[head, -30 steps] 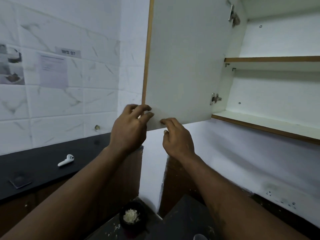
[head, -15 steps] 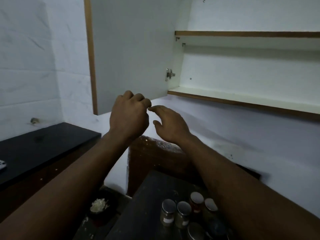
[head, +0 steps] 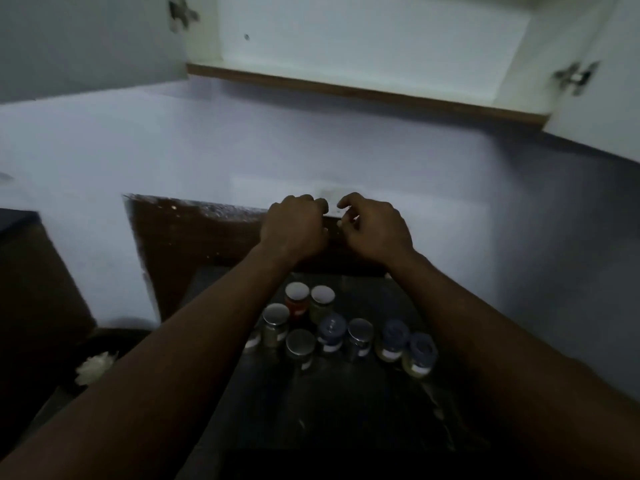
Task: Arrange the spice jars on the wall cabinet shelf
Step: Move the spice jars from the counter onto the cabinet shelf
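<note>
1. The left hand is hovering in mid-air with its fingers curled loosely inward, holding nothing.
2. The right hand is hanging just beside it, fingers bent and slightly parted, also gripping nothing. The two hands are near each other but not touching.
3. Both forearms are stretching forward from the bottom corners of the view, meeting above a dim, dark surface.
4. Directly below the hands, a cluster of spice jars is standing upright on that surface, packed close together. Several are showing pale or silvery lids, a few bluish ones, and one jar with red contents is sitting at the back of the group.
5. To the lower left, a dark bowl is holding something pale; what it is cannot be made out.
6. Above, across a plain white wall, the wall cabinet shelf is showing with its doors open and nothing visible on it.
7. Judging by this, the task appears to be just beginning: no jar is on the shelf yet. The next move is likely calling for a hand to drop onto a jar, close around its body, and lift it well upward to the shelf.
</note>
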